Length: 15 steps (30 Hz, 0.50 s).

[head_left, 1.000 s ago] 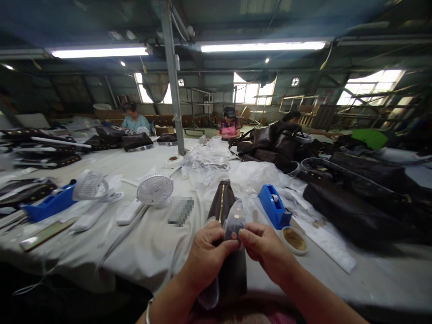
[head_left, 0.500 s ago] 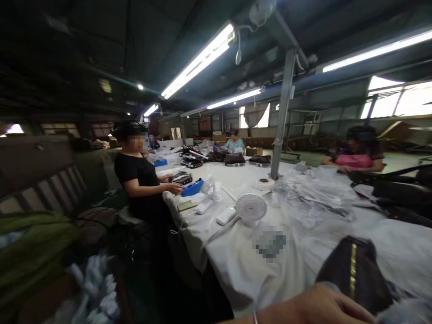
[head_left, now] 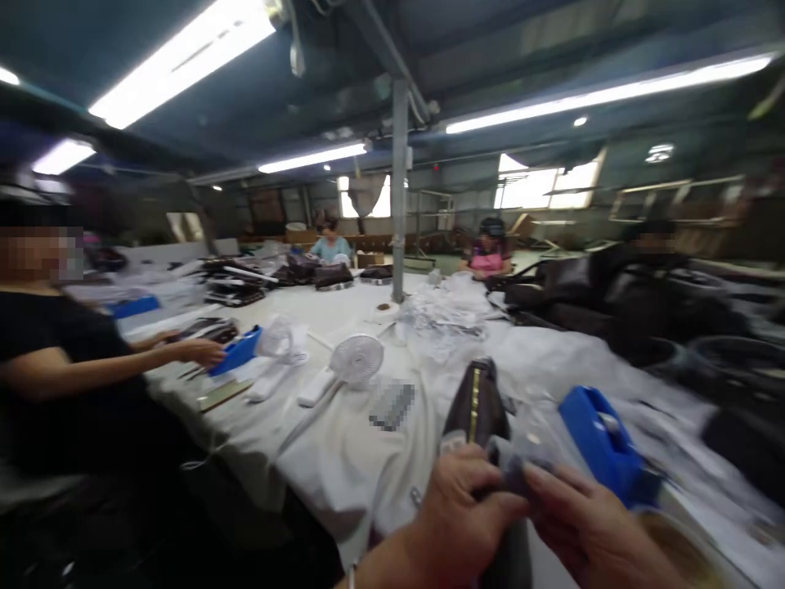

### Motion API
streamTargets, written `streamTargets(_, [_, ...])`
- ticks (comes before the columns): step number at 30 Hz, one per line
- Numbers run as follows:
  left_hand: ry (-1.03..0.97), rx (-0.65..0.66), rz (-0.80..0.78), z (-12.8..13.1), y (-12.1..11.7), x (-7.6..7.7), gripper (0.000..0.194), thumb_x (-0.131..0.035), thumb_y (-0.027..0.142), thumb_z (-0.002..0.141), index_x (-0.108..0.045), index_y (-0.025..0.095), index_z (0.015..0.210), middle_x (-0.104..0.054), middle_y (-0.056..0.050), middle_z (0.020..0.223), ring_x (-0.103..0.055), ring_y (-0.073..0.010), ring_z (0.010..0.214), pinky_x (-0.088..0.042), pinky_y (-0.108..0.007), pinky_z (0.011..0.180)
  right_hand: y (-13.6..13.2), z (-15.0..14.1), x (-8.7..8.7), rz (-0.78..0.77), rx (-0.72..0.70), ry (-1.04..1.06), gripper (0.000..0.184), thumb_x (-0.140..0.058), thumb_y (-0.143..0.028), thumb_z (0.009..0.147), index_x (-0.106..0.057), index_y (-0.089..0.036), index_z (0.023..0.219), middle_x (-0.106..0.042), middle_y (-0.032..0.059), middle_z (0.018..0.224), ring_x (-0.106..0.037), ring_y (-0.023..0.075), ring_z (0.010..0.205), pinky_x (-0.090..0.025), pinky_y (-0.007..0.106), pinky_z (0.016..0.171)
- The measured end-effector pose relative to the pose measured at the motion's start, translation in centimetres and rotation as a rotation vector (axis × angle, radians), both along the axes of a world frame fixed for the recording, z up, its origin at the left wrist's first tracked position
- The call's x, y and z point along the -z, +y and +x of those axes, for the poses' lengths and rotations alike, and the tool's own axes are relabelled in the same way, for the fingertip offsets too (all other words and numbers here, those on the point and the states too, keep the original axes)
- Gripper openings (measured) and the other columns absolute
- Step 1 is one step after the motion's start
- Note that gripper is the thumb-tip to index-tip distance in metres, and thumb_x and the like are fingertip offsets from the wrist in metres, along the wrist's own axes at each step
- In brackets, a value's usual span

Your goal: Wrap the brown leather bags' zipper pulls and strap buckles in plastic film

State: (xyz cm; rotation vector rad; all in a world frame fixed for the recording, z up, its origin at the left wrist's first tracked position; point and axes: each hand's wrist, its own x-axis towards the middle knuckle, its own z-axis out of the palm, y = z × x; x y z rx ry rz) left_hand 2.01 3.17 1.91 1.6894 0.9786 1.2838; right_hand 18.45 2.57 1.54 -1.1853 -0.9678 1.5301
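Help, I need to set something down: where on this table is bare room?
The widest bare cloth lies between the fan and the small bags behind it, left of the pole. A narrower, creased strip separates the blurred-out item from the bag at the left hand. Right is crowded: plastic, a tape dispenser, heaped bags.

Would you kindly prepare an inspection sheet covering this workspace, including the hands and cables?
Surface: wrinkled white cloth
Job's things: dark bag with gold zip; plastic-covered piece, blurred
Clutter: blue tape dispenser, white fan, clear plastic heap
Hands: left hand and right hand both grip the plastic-covered piece
Cables: grey cord on the cloth near the fan
Surroundings: metal post, lit ceiling lamp, co-worker in black at left
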Motion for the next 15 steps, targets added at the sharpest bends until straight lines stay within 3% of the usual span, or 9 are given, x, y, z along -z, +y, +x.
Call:
streamTargets(2, [0.011,0.03,-0.019,-0.5,0.3,-0.2,0.014,-0.073,0.026,0.08,-0.076,0.017,0.07,-0.064,-0.004,0.076,-0.057,-0.0177,0.077,-0.043,-0.028,0.073,0.0,-0.1,-1.0,0.149,-0.024,-0.052,0.031,-0.078,-0.049,0.075,-0.075,-0.019,0.083,-0.066,0.0028,0.065,-0.063,0.019,0.063,-0.05,0.029,0.058])
streamTargets(4, [-0.04,0.203,-0.142,-1.2,1.1,-0.2,0.025,-0.072,0.04,0.082,-0.078,0.016,0.085,-0.063,-0.004,0.078,-0.054,-0.0167,0.074,-0.043,-0.028,0.072,0.1,-0.1,-1.6,0.431,-0.004,-0.313,0.025,-0.072,-0.041,0.083,-0.073,-0.017,0.076,-0.065,0.0029,0.066,-0.062,0.0192,0.068,-0.048,0.029,0.061])
streamTargets(6, [-0.181,0.356,-0.328,-1.7,1.9,0.0,0.043,-0.07,0.055,0.081,-0.077,0.014,0.093,-0.053,0.001,0.066,-0.043,-0.0116,0.06,-0.037,-0.024,0.059,0.1,-0.1,-1.8,0.747,-0.046,-0.607,0.019,-0.065,-0.029,0.089,-0.071,-0.016,0.076,-0.067,0.0038,0.071,-0.061,0.0179,0.068,-0.045,0.028,0.062])
streamTargets(9, [-0.296,0.366,-0.478,-1.6,2.6,0.3,0.047,-0.075,0.056,0.076,-0.075,0.012,0.091,-0.048,0.003,0.062,-0.039,-0.0096,0.057,-0.033,-0.022,0.055,-0.1,-0.2,-1.4,1.138,-0.109,-0.927,0.019,-0.054,-0.015,0.093,-0.069,-0.015,0.082,-0.069,0.0066,0.076,-0.06,0.0171,0.065,-0.041,0.028,0.059])
streamTargets(12, [-0.233,0.303,-0.401,-1.1,2.7,0.3,0.033,-0.079,0.044,0.077,-0.075,0.013,0.088,-0.062,-0.003,0.079,-0.053,-0.0165,0.077,-0.043,-0.027,0.073,-0.1,-0.4,-0.4,1.301,-0.045,-1.103,0.023,-0.049,-0.011,0.095,-0.066,-0.013,0.08,-0.067,0.0081,0.072,-0.058,0.0176,0.06,-0.038,0.03,0.055])
streamTargets(15, [-0.191,0.276,-0.339,-0.8,2.5,0.1,0.026,-0.076,0.039,0.081,-0.075,0.014,0.084,-0.064,-0.004,0.083,-0.056,-0.0187,0.082,-0.044,-0.029,0.078,-0.4,-0.5,0.3,1.262,-0.022,-1.072,0.022,-0.048,-0.011,0.097,-0.068,-0.012,0.087,-0.068,0.0091,0.075,-0.06,0.0179,0.063,-0.041,0.029,0.058])
